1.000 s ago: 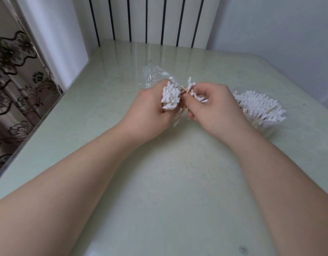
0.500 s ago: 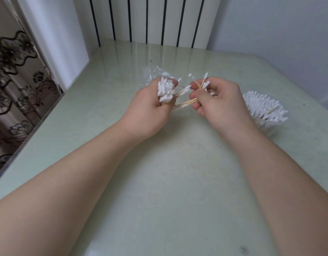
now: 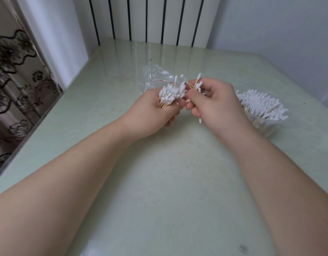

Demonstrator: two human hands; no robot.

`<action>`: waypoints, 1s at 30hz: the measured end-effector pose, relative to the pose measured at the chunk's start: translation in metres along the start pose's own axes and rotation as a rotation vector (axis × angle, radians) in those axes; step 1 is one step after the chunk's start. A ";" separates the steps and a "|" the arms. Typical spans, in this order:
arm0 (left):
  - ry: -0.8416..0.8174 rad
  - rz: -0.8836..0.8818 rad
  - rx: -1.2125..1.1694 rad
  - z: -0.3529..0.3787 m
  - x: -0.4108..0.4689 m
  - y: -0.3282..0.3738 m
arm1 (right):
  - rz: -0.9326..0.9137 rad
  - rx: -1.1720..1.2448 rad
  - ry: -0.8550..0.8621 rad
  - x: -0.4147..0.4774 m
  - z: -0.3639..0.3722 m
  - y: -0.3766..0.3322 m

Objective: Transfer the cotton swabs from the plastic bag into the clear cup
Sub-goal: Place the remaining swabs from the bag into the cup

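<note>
My left hand (image 3: 150, 115) grips an upright bundle of cotton swabs (image 3: 170, 94), white tips up and wooden sticks showing below them. Just to its right, my right hand (image 3: 215, 106) pinches a few loose swabs (image 3: 197, 85) that stick out at different angles. The crumpled clear plastic bag (image 3: 152, 76) lies flat on the table behind my left hand. To the right stands the clear cup (image 3: 264, 126), packed with several swabs (image 3: 261, 104) whose white tips fan out over its rim; my right wrist partly hides it.
The pale green glossy table (image 3: 159, 182) spreads out in front of my arms. A white radiator (image 3: 150, 19) stands at the table's far edge. The left table edge (image 3: 30, 126) borders a patterned curtain. A wall rises on the right.
My right hand has pulled a few swabs out of the bundle and drawn away to the right, then come back close. My left hand keeps holding its bundle.
</note>
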State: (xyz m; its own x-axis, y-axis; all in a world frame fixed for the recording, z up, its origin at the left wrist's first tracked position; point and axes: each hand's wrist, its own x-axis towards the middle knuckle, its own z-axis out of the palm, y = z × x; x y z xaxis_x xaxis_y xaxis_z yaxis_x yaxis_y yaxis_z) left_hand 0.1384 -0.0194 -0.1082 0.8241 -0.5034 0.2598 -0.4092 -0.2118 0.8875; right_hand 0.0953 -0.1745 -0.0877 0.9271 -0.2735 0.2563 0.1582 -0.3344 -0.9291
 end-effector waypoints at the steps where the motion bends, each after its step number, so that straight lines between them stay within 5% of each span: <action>1: -0.004 0.000 0.006 0.000 -0.001 0.000 | 0.006 0.017 0.015 0.000 0.000 -0.001; 14: -0.074 -0.118 -0.069 -0.004 -0.002 0.002 | -0.108 0.116 0.255 0.001 -0.010 -0.011; 21: 0.107 -0.081 -0.176 0.002 0.001 0.004 | -0.038 0.106 0.039 -0.007 -0.002 -0.012; 30: -0.036 -0.019 -0.205 0.001 -0.003 0.009 | 0.099 0.269 -0.024 -0.008 0.003 -0.011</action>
State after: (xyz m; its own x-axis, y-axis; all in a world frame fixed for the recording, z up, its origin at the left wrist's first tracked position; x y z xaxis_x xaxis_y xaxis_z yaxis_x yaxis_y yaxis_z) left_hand 0.1321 -0.0203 -0.1017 0.8147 -0.5317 0.2313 -0.3022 -0.0488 0.9520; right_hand 0.0866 -0.1658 -0.0800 0.9499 -0.2702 0.1572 0.1477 -0.0553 -0.9875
